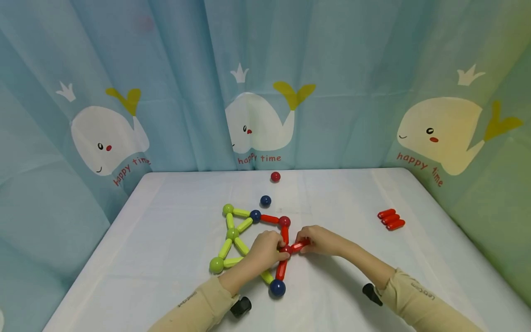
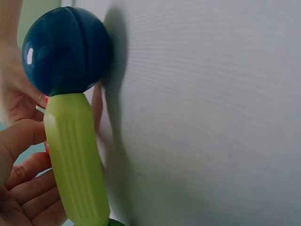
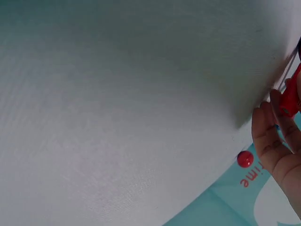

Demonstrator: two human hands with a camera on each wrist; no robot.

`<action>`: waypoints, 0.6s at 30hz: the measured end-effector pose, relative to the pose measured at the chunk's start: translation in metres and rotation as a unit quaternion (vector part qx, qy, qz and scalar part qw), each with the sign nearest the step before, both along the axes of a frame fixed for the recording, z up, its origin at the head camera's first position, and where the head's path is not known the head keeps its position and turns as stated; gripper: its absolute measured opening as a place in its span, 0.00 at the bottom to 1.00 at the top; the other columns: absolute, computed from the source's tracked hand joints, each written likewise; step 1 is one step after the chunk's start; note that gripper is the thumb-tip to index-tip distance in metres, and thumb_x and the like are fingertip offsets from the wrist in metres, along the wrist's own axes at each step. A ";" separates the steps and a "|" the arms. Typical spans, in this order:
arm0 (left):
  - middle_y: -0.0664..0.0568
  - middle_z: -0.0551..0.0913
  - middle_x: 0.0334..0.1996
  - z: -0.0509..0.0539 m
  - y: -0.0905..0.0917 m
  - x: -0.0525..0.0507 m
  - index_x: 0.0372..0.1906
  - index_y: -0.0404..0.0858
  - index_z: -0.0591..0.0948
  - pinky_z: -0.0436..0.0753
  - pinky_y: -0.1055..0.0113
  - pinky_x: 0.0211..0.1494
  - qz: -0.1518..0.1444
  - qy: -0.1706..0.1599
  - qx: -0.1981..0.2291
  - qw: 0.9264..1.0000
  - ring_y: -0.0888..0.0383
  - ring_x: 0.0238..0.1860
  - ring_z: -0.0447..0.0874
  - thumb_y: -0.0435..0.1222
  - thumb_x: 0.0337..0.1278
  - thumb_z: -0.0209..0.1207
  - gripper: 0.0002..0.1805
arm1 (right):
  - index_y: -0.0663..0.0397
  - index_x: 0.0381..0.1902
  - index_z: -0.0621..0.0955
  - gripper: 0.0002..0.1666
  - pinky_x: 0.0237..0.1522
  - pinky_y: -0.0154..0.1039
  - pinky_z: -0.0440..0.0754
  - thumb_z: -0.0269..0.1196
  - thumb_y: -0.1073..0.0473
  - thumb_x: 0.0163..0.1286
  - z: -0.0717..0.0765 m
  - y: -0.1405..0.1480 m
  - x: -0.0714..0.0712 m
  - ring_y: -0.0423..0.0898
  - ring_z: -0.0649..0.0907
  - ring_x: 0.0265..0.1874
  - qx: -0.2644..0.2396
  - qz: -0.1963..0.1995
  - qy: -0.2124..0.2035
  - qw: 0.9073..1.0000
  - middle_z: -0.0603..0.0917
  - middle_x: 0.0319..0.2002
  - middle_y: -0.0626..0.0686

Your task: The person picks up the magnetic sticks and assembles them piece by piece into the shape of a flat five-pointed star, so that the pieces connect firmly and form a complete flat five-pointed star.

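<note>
My left hand pinches a red ball at the right side of a flat figure of sticks and balls. From the right, my right hand grips a red stick whose inner end meets that ball. The same stick shows between the fingers in the right wrist view. Other red sticks run from the ball to a red corner ball and a navy ball. Green sticks and green balls form the left part, some hidden behind my left hand. A green stick fills the left wrist view's foreground.
A loose navy ball and a loose red ball lie beyond the figure. Several red sticks lie together at the right. The white table ends at a blue curtain printed with whales.
</note>
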State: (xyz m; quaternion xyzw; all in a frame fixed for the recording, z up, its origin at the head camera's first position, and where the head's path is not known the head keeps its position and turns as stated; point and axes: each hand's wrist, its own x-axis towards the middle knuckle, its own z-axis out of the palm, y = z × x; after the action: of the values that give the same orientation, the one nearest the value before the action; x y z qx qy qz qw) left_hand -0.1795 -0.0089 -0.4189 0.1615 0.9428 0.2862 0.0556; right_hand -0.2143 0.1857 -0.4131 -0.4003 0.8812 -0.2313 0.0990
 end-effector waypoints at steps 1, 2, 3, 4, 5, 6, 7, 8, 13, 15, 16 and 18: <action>0.58 0.73 0.18 0.000 0.001 0.000 0.22 0.39 0.82 0.66 0.74 0.28 0.000 0.003 -0.003 1.000 0.62 0.24 0.67 0.39 0.45 0.70 0.10 | 0.58 0.33 0.82 0.06 0.36 0.32 0.78 0.68 0.64 0.57 -0.001 0.001 -0.001 0.39 0.76 0.28 -0.006 0.005 0.003 1.000 0.82 0.28 0.48; 0.58 0.73 0.18 0.001 0.001 0.000 0.22 0.39 0.82 0.66 0.74 0.28 0.000 0.004 -0.004 1.000 0.63 0.24 0.67 0.39 0.45 0.70 0.10 | 0.57 0.32 0.82 0.05 0.34 0.31 0.77 0.68 0.63 0.57 -0.002 0.002 -0.001 0.39 0.75 0.28 -0.014 0.013 0.009 1.000 0.80 0.27 0.48; 0.58 0.73 0.18 0.002 0.001 0.000 0.21 0.39 0.82 0.66 0.75 0.27 0.000 0.006 -0.007 1.000 0.63 0.23 0.67 0.39 0.44 0.71 0.10 | 0.57 0.31 0.82 0.05 0.33 0.31 0.76 0.68 0.63 0.57 -0.004 0.003 -0.002 0.38 0.74 0.27 -0.021 0.020 0.015 0.999 0.79 0.26 0.48; 0.58 0.73 0.17 0.002 0.001 0.000 0.21 0.39 0.82 0.66 0.75 0.27 0.000 0.008 -0.008 1.000 0.63 0.23 0.67 0.39 0.44 0.71 0.10 | 0.57 0.31 0.82 0.05 0.32 0.30 0.75 0.68 0.61 0.58 -0.005 0.004 -0.003 0.37 0.73 0.26 -0.029 0.030 0.021 0.999 0.78 0.26 0.47; 0.58 0.73 0.17 0.002 0.001 0.000 0.21 0.39 0.82 0.66 0.75 0.27 0.000 0.010 -0.010 1.000 0.63 0.23 0.67 0.39 0.44 0.71 0.10 | 0.56 0.32 0.82 0.06 0.31 0.29 0.73 0.67 0.60 0.60 -0.009 0.006 -0.007 0.36 0.72 0.26 -0.039 0.047 0.031 0.998 0.78 0.26 0.46; 0.58 0.73 0.17 0.003 0.000 0.000 0.21 0.39 0.82 0.66 0.75 0.27 0.000 0.012 -0.011 1.000 0.63 0.22 0.67 0.39 0.44 0.71 0.10 | 0.55 0.32 0.82 0.06 0.30 0.29 0.73 0.66 0.58 0.60 -0.010 0.006 -0.008 0.35 0.71 0.26 -0.044 0.057 0.035 0.997 0.77 0.26 0.46; 0.59 0.74 0.17 0.003 0.000 0.000 0.21 0.39 0.82 0.66 0.75 0.26 -0.001 0.013 -0.012 1.000 0.64 0.22 0.67 0.39 0.44 0.71 0.10 | 0.55 0.31 0.82 0.07 0.30 0.28 0.73 0.66 0.57 0.61 -0.010 0.007 -0.008 0.34 0.71 0.26 -0.049 0.060 0.033 0.996 0.77 0.26 0.46; 0.59 0.74 0.17 0.003 0.000 0.000 0.21 0.39 0.82 0.66 0.75 0.26 -0.001 0.012 -0.011 1.000 0.64 0.22 0.67 0.38 0.44 0.71 0.10 | 0.54 0.32 0.82 0.07 0.30 0.29 0.73 0.66 0.57 0.61 -0.010 0.007 -0.009 0.34 0.71 0.26 -0.049 0.063 0.033 0.996 0.77 0.26 0.46; 0.58 0.76 0.18 0.002 0.001 -0.001 0.22 0.39 0.82 0.67 0.75 0.28 -0.008 0.013 -0.006 1.000 0.64 0.22 0.67 0.38 0.44 0.71 0.09 | 0.56 0.32 0.82 0.05 0.32 0.30 0.74 0.68 0.62 0.57 -0.003 0.004 -0.004 0.37 0.72 0.27 -0.024 0.017 -0.012 0.999 0.78 0.27 0.48; 0.58 0.76 0.18 0.002 0.001 0.000 0.23 0.39 0.82 0.67 0.75 0.28 -0.009 0.015 -0.007 1.000 0.64 0.23 0.67 0.38 0.44 0.71 0.09 | 0.58 0.32 0.82 0.06 0.33 0.30 0.74 0.68 0.63 0.57 -0.001 0.003 -0.002 0.38 0.72 0.28 -0.010 0.006 -0.020 1.000 0.78 0.27 0.49; 0.58 0.77 0.18 0.001 0.001 0.000 0.23 0.39 0.82 0.67 0.75 0.28 -0.010 0.015 -0.008 1.000 0.64 0.23 0.68 0.38 0.44 0.71 0.09 | 0.58 0.34 0.82 0.07 0.33 0.30 0.74 0.68 0.63 0.57 0.000 0.003 -0.002 0.39 0.73 0.28 -0.003 0.000 -0.024 1.000 0.79 0.28 0.50; 0.58 0.77 0.19 0.001 0.001 0.000 0.22 0.39 0.82 0.67 0.75 0.28 -0.011 0.015 -0.009 1.000 0.64 0.23 0.68 0.38 0.44 0.71 0.09 | 0.60 0.38 0.82 0.10 0.35 0.30 0.75 0.67 0.63 0.59 0.001 0.005 0.000 0.40 0.75 0.30 0.002 -0.012 -0.038 0.999 0.80 0.30 0.51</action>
State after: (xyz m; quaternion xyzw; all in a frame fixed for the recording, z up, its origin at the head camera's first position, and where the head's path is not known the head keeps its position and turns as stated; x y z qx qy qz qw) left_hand -0.1794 -0.0083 -0.4178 0.1755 0.9442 0.2749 0.0463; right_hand -0.2146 0.1909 -0.4119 -0.3801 0.8820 -0.2459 0.1307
